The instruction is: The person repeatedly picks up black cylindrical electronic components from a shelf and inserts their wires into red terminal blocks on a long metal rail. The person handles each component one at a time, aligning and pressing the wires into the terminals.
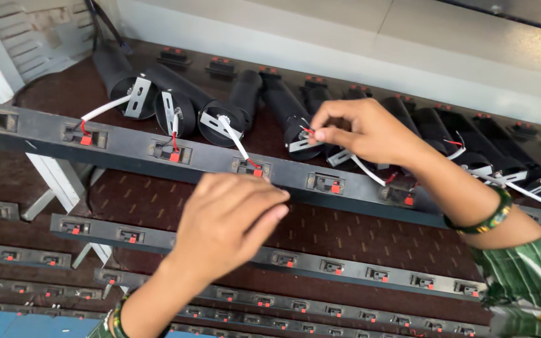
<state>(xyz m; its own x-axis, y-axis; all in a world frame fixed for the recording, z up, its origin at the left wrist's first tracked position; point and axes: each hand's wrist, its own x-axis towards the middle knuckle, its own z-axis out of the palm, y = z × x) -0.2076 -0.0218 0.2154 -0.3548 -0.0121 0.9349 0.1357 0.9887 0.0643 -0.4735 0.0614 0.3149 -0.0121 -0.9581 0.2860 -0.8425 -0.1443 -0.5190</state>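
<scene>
Red-and-black wire ends (307,130) sat pinched between the thumb and forefinger of the right hand (361,130), just left of the fingertips and above the top rail (126,145). They were thin and short, leading from a black tube lamp (289,116) with a metal bracket. The left hand (226,222) held nothing; its curled fingers pressed against the rail's front edge, just beside a red-tabbed connector (250,168). A white cable (236,141) already ran into that connector. More rails (320,263) lay below, well apart.
</scene>
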